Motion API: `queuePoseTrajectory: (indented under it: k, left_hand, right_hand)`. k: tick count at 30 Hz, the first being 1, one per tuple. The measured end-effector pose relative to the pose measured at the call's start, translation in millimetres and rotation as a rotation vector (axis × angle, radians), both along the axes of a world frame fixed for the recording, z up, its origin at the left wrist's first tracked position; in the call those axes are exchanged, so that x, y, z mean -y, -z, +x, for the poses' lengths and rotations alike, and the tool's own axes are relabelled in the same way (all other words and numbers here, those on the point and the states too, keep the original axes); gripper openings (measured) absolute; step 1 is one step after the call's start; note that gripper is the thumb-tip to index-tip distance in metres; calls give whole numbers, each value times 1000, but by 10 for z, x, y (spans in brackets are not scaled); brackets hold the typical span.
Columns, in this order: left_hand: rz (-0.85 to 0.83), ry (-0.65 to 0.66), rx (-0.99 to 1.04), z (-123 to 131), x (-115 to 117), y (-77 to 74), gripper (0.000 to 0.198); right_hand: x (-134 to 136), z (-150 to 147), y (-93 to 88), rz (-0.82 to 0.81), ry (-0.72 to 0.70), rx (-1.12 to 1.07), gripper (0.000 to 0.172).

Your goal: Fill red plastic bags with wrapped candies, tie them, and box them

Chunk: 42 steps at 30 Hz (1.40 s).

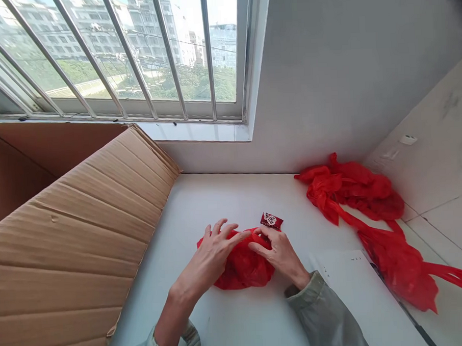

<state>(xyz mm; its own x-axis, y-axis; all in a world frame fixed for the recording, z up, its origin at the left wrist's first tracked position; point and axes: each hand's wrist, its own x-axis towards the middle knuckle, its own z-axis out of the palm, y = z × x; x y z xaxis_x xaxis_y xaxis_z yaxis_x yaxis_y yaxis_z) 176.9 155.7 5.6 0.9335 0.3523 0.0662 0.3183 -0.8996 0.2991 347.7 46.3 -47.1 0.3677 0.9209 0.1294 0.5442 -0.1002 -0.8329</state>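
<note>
A small red plastic bag point(241, 269) lies bunched on the white table point(232, 203) in front of me. My left hand point(215, 252) rests on its left side with fingers spread, fingertips touching the top edge of the bag. My right hand point(278, 252) pinches the bag's top edge between thumb and fingers. A small red packet with a white pattern point(271, 220) lies on the table just beyond my right hand, touching or nearly touching the bag.
A large open cardboard box point(76, 236) fills the left side, its flap leaning over the table edge. More red plastic bags point(354, 190) lie heaped at the right, trailing to another red bag point(405, 270). A barred window point(134, 55) is behind.
</note>
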Motion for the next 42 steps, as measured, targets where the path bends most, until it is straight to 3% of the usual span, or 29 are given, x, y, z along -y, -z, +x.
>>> queuePoseTrajectory:
  k: [3, 8, 12, 15, 17, 19, 20, 22, 23, 28, 31, 36, 39, 42]
  left_hand:
    - [-67, -16, -7, -4, -38, 32, 59]
    - [-364, 3, 136, -157, -134, -164, 24]
    - [-509, 8, 284, -292, -282, -259, 20]
    - [-545, -69, 363, -418, -403, -288, 27]
    - [-573, -82, 342, -492, -429, -324, 26]
    - [-580, -36, 266, -527, -386, -378, 11]
    - [-558, -11, 224, -525, -338, -407, 16]
    - [-476, 9, 165, -483, -207, -457, 45]
    - [-426, 4, 148, -447, -135, -472, 53]
    - [-293, 48, 128, -282, 57, -440, 41]
    - [-349, 50, 242, -285, -18, -415, 39]
    - [-414, -84, 454, -376, -161, -458, 11]
    - [-629, -224, 575, -421, -214, -459, 9]
    - [-871, -357, 682, -484, -280, -455, 19]
  right_hand:
    - [-14, -46, 40, 37, 7, -14, 12]
    - [31, 2, -23, 54, -27, -122, 14]
    - [134, 131, -143, 29, -67, -174, 22]
    - [265, 248, -267, -68, -226, -214, 24]
    - [346, 286, -359, -145, -362, -154, 19]
    - [380, 257, -438, -183, -387, -77, 10]
    - [372, 215, -467, -179, -360, -55, 20]
    - [306, 81, -496, -135, -292, -60, 41]
    - [257, 0, -497, -109, -273, -73, 42]
    - [81, -308, -453, -29, -203, -82, 11]
    - [110, -315, -478, 14, -56, -103, 10]
    - [198, -193, -567, 52, 138, -49, 5]
    - [245, -79, -556, 39, 195, -88, 4]
    - [329, 58, -564, 91, 259, -187, 9]
